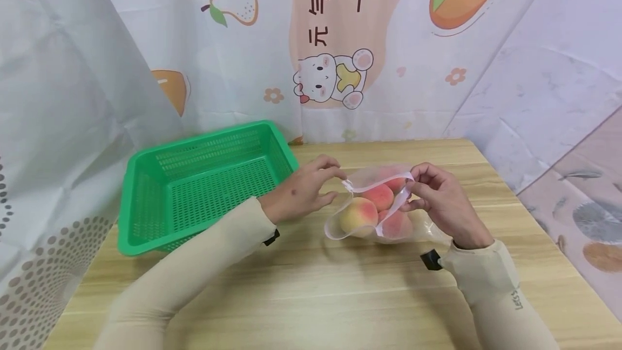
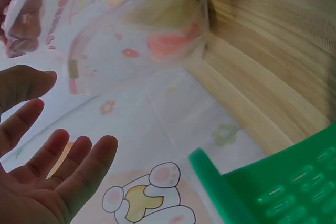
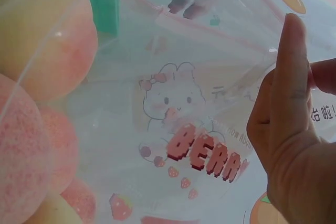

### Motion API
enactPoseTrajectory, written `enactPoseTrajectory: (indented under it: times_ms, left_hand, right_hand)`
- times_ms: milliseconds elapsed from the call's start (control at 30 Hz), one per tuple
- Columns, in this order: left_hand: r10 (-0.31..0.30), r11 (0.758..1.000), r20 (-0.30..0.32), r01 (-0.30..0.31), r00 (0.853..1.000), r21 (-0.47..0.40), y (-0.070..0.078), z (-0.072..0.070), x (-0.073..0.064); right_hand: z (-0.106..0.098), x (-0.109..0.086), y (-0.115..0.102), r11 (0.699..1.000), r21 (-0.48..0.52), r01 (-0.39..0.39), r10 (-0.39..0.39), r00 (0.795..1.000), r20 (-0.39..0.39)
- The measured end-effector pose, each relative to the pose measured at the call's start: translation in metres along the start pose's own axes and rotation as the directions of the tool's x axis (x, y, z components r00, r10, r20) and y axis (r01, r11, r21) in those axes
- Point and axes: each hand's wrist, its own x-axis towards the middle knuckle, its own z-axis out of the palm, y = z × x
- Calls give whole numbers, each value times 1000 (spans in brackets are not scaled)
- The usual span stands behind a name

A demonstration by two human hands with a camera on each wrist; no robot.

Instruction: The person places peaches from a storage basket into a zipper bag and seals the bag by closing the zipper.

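Note:
A clear zip bag with a pink-white zip edge lies on the table, its mouth spread apart. Inside it are several peaches, yellow and red. My right hand pinches the bag's edge at the right end of the mouth, between thumb and forefinger. At the opposite end, my left hand reaches toward the zip's slider. Its fingers are spread and appear apart from the bag in the left wrist view. Printed on the bag are a rabbit and red lettering.
To the left, a green perforated plastic basket stands on the wooden table, close to my left forearm. Behind the table hangs a white cloth printed with fruit and a cartoon animal. More cloth covers both sides.

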Motion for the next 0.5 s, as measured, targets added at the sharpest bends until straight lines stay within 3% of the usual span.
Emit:
enactPoseTrajectory:
  times_ms: [167, 500]
  left_hand:
    - [22, 999, -1, -22, 1000, 50, -4, 10, 7]
    - [83, 996, -14, -82, 996, 41, -7, 22, 13]
  right_hand:
    - [0, -2, 1, 1000, -28, -10, 10, 1000, -5]
    - [2, -5, 1, 996, -75, -38, 37, 999, -13]
